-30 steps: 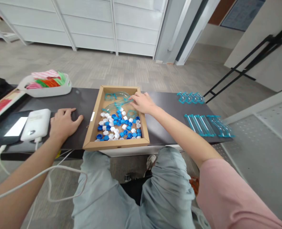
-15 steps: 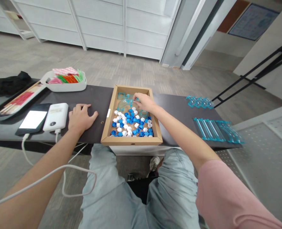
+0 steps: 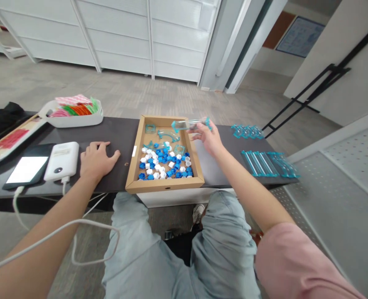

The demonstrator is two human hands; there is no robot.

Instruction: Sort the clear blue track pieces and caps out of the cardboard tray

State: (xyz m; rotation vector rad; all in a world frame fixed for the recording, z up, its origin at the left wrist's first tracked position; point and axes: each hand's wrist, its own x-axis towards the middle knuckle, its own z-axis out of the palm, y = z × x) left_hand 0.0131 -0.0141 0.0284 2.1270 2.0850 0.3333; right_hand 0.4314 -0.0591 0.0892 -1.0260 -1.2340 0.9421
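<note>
A shallow cardboard box sits at the middle of the dark table. It holds several small blue and white hexagonal pieces and a few clear teal curved track pieces at its far end. My right hand hovers over the box's far right corner, fingers closed on a clear teal straight track piece held roughly level above the rim. My left hand lies flat on the table left of the box, fingers spread, holding nothing.
A white power bank with a cable and a phone lie at the left. A white tub of coloured pieces stands behind them. Rows of teal track pieces and connectors lie to the right.
My right hand has lifted out of the box's far end and moved right, taking a straight teal track piece up with it. The left hand has stayed flat.
</note>
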